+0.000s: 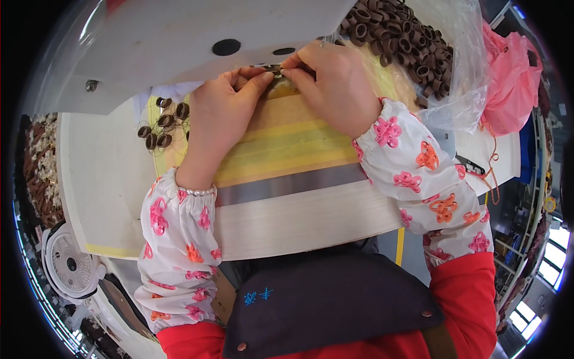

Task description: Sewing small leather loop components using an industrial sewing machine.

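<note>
You're holding the piece just under the machine, above the far part of the worktop, w/ your left grip pinching its left end b/w thumb and finger and your right grip pinching its right end. It's small, dark and partly hidden by your fingertips, so its exact shape isn't showing. Judging by size, it's prob. weighing next to nothing; it's looking fairly stiff, maybe a bit slick where it's catching light, so a light squeeze w/ dry tips is prob. enough, and a hard one's risking a bend or slip. Best hold: the 2 ends, tips only, thumbs on the near side, middle left uncovered. Brown rings are lying in a heap to your right; a few more, tangled w/ thin strands, are sitting left.
</note>
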Demonstrator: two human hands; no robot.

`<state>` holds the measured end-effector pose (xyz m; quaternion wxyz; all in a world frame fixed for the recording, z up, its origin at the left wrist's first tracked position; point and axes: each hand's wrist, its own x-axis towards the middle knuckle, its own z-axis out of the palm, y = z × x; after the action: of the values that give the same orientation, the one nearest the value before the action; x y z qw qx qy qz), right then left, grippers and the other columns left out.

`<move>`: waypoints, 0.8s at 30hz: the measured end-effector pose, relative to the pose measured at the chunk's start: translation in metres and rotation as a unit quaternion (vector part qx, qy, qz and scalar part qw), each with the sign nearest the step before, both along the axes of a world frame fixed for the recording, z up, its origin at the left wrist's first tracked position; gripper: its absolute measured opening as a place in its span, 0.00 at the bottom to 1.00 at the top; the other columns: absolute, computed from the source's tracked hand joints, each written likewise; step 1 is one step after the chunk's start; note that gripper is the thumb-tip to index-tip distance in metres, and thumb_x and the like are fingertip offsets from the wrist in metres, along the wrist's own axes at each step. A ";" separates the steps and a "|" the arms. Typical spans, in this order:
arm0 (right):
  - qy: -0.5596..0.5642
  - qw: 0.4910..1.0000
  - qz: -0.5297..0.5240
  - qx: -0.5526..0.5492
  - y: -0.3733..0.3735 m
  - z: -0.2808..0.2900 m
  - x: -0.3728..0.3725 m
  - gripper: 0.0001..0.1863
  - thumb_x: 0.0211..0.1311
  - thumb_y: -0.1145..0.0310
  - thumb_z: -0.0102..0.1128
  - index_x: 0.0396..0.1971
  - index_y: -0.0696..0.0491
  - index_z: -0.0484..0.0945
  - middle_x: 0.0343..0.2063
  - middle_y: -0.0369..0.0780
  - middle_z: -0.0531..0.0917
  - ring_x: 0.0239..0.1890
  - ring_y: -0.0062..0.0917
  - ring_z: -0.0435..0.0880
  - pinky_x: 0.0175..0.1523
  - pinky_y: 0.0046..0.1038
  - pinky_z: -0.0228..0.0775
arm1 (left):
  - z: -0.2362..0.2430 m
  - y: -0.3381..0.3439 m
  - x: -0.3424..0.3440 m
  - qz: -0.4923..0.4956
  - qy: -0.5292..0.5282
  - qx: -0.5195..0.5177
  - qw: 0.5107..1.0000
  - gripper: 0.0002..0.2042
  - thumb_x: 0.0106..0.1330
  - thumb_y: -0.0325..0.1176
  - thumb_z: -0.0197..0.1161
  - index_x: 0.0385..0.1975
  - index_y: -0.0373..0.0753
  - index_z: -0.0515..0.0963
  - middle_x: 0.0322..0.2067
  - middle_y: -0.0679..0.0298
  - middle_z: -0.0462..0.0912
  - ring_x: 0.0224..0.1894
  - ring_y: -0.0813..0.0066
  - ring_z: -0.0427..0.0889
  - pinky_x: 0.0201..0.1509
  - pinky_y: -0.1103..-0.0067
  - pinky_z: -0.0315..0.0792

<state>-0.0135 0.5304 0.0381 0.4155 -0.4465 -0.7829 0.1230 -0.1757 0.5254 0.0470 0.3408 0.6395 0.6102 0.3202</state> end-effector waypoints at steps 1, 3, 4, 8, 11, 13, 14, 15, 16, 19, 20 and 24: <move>-0.002 1.000 -0.002 -0.002 0.000 0.001 0.000 0.04 0.46 0.74 0.59 0.22 0.59 0.76 0.18 0.44 0.77 0.22 0.35 0.76 0.27 0.29 0.67 | 0.000 0.000 0.000 0.002 0.003 -0.002 1.000 0.13 0.53 0.39 0.61 0.28 0.33 0.79 0.10 0.70 0.70 0.15 0.86 0.66 0.22 0.86 0.63; -0.020 1.000 -0.009 -0.001 -0.001 0.004 -0.001 0.04 0.46 0.74 0.59 0.22 0.60 0.76 0.18 0.44 0.77 0.22 0.35 0.76 0.27 0.30 0.67 | 0.003 0.001 0.000 0.003 0.000 -0.026 1.000 0.13 0.53 0.39 0.62 0.28 0.34 0.79 0.13 0.73 0.72 0.17 0.90 0.66 0.24 0.88 0.62; -0.028 1.000 -0.011 -0.001 -0.001 0.004 -0.001 0.05 0.46 0.74 0.59 0.22 0.60 0.76 0.18 0.45 0.77 0.23 0.36 0.76 0.27 0.30 0.67 | 0.004 0.001 0.000 0.005 0.000 -0.039 0.999 0.13 0.53 0.40 0.63 0.29 0.34 0.79 0.14 0.74 0.73 0.19 0.92 0.66 0.24 0.90 0.62; -0.071 0.997 -0.023 -0.002 -0.001 0.005 0.001 0.06 0.45 0.74 0.59 0.21 0.61 0.74 0.17 0.47 0.76 0.22 0.38 0.76 0.27 0.32 0.67 | 0.002 0.003 -0.001 0.001 0.002 -0.046 0.999 0.13 0.53 0.40 0.63 0.27 0.35 0.79 0.14 0.74 0.74 0.19 0.92 0.67 0.25 0.90 0.62; -0.083 0.996 -0.015 -0.008 0.001 0.009 0.003 0.07 0.46 0.75 0.58 0.21 0.60 0.69 0.16 0.49 0.75 0.22 0.42 0.76 0.26 0.36 0.67 | 0.000 0.003 0.002 -0.004 -0.006 -0.030 1.000 0.12 0.53 0.39 0.63 0.27 0.35 0.79 0.14 0.74 0.74 0.19 0.92 0.66 0.24 0.90 0.61; -0.092 0.996 -0.016 -0.013 0.001 0.009 0.003 0.08 0.45 0.75 0.59 0.21 0.60 0.68 0.15 0.49 0.74 0.22 0.42 0.76 0.26 0.36 0.67 | 0.000 0.003 0.003 -0.009 -0.008 -0.018 1.000 0.11 0.53 0.38 0.63 0.27 0.36 0.79 0.14 0.75 0.74 0.19 0.93 0.66 0.24 0.90 0.61; -0.094 0.995 -0.017 -0.014 0.001 0.009 0.003 0.08 0.45 0.75 0.59 0.21 0.60 0.68 0.15 0.49 0.75 0.22 0.42 0.76 0.26 0.36 0.68 | -0.001 0.003 0.003 -0.009 -0.012 -0.010 1.000 0.11 0.53 0.38 0.63 0.26 0.35 0.78 0.14 0.74 0.74 0.18 0.91 0.66 0.23 0.89 0.61; -0.096 0.995 -0.017 -0.016 0.001 0.009 0.003 0.08 0.45 0.75 0.59 0.21 0.60 0.69 0.15 0.49 0.75 0.22 0.42 0.76 0.26 0.36 0.68 | -0.003 0.003 0.004 -0.008 -0.016 -0.002 1.000 0.11 0.53 0.38 0.62 0.26 0.35 0.78 0.13 0.73 0.73 0.17 0.90 0.66 0.22 0.88 0.62; -0.098 0.995 -0.018 -0.017 0.001 0.009 0.003 0.08 0.45 0.75 0.59 0.21 0.60 0.69 0.16 0.49 0.75 0.23 0.42 0.76 0.26 0.36 0.68 | -0.004 0.003 0.004 -0.007 -0.020 0.006 1.000 0.11 0.53 0.37 0.62 0.25 0.35 0.78 0.12 0.72 0.72 0.16 0.89 0.67 0.22 0.87 0.62; -0.094 0.995 -0.013 -0.009 0.002 0.009 0.003 0.08 0.45 0.74 0.59 0.22 0.61 0.70 0.16 0.49 0.76 0.23 0.42 0.77 0.27 0.36 0.69 | -0.007 0.004 0.001 0.000 -0.014 0.026 1.000 0.11 0.53 0.37 0.62 0.25 0.34 0.78 0.12 0.72 0.73 0.16 0.89 0.67 0.22 0.87 0.62; -0.097 0.995 -0.015 -0.015 0.002 0.010 0.002 0.08 0.45 0.74 0.59 0.22 0.61 0.70 0.17 0.49 0.76 0.23 0.42 0.77 0.27 0.36 0.69 | -0.008 0.005 0.000 -0.007 -0.023 0.024 0.999 0.11 0.53 0.36 0.62 0.25 0.34 0.78 0.12 0.72 0.73 0.16 0.89 0.67 0.22 0.88 0.62; -0.092 0.994 -0.022 -0.052 0.004 0.008 0.001 0.08 0.45 0.73 0.59 0.22 0.62 0.71 0.18 0.49 0.77 0.23 0.42 0.78 0.28 0.35 0.70 | -0.006 0.003 0.001 -0.012 -0.038 0.017 0.999 0.10 0.53 0.36 0.62 0.25 0.33 0.78 0.13 0.72 0.73 0.16 0.90 0.67 0.22 0.88 0.62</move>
<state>-0.0120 0.5341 0.0462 0.3204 -0.4942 -0.8003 0.1124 -0.1744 0.5281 0.0412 0.3567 0.6402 0.5835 0.3500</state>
